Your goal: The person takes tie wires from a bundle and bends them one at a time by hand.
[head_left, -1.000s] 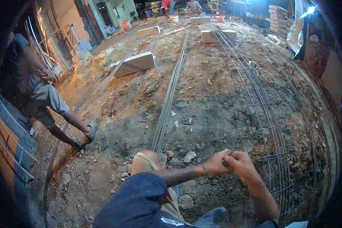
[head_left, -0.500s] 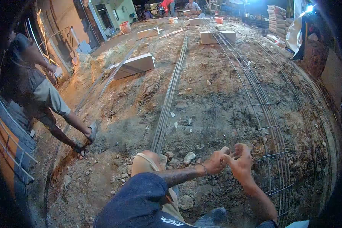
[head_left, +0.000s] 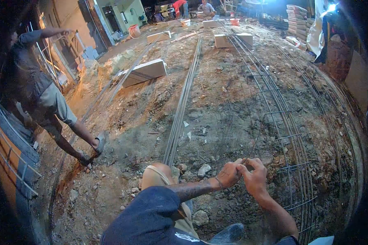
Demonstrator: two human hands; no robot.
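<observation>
My left hand (head_left: 229, 174), with a band at its wrist, is held up in front of my knee with its fingers closed. Touching its fingertips is my right hand (head_left: 254, 176), its thumb and finger pinched together. Whatever may be between the fingers is too small to make out. Just right of my hands runs a long rebar cage (head_left: 289, 141), its thin bars tied with square stirrups and its far part resting on a pale block (head_left: 234, 40). A bundle of straight steel bars (head_left: 183, 104) lies on the ground to the left.
A person (head_left: 49, 94) in sandals stands at the left with one arm stretched out. Further pale blocks (head_left: 145, 73) prop bars. Stones (head_left: 203, 170) lie before my knee. At the back are people, buckets (head_left: 134, 31) and stacked sacks (head_left: 296, 20). More bars (head_left: 321, 102) run along the right.
The standing person's arm has risen from low to stretched out at shoulder height. My right hand has shifted slightly down and left, its fingers now curled in a pinch against my left fingertips.
</observation>
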